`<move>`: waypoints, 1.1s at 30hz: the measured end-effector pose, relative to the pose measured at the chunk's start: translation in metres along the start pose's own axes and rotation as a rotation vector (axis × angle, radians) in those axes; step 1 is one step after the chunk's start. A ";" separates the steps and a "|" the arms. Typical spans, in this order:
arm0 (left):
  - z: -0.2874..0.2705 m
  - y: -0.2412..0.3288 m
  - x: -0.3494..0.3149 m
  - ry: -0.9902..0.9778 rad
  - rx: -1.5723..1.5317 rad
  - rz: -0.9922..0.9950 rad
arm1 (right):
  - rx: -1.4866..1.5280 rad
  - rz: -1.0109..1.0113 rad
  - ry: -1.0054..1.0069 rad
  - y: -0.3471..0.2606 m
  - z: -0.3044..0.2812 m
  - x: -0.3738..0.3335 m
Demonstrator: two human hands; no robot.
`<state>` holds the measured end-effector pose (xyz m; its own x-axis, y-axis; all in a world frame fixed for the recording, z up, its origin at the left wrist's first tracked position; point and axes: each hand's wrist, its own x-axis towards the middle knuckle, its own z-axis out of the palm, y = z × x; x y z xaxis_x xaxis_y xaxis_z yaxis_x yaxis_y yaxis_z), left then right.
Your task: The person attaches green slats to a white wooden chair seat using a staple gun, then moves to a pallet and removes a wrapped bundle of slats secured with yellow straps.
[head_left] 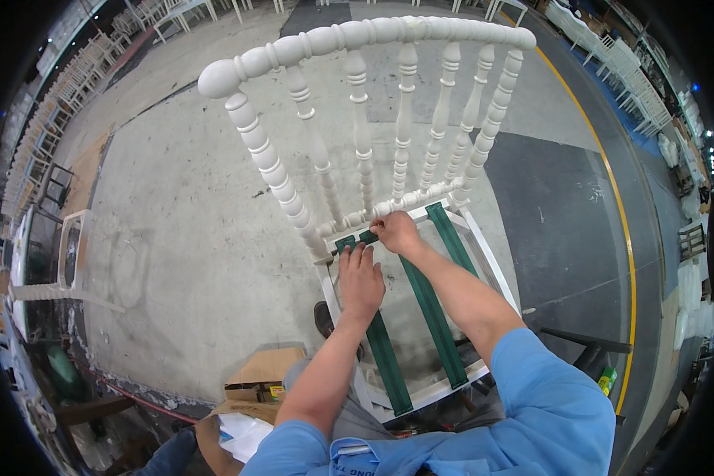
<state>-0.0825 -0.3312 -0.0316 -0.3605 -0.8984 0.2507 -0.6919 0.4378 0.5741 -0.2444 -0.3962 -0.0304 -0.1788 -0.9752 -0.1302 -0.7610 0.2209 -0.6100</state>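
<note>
A white chair with a turned spindle back [404,119] stands in front of me, its seat frame [496,266] nearest my body. Green webbing straps [432,317] run from front to back across the open seat. My left hand [361,284] lies on the left strap [389,369] close to the back rail, fingers stretched out and pressing down. Just right of it, my right hand [397,233] is closed in a pinch over a short green piece [369,236] at the rail. Whatever sits between its fingertips is hidden.
A cardboard box [266,369] holding a white plastic bag [242,435] sits at lower left. On the left lies an unfinished chair frame [71,270]. Rows of white chairs [44,143] line the far left. A yellow floor line [611,166] curves along the right.
</note>
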 end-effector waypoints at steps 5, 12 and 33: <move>0.011 -0.003 0.004 -0.136 0.094 0.040 | 0.029 0.050 0.011 0.008 -0.002 0.003; 0.019 -0.003 0.004 -0.196 0.214 -0.006 | 0.035 0.040 0.053 0.009 0.002 0.003; 0.032 -0.005 0.006 -0.203 0.587 0.005 | 0.173 0.967 1.093 0.171 -0.254 -0.590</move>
<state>-0.1010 -0.3376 -0.0583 -0.4365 -0.8973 0.0655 -0.8977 0.4393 0.0347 -0.4273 0.2196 0.1406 -0.9964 0.0579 0.0618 -0.0050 0.6887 -0.7250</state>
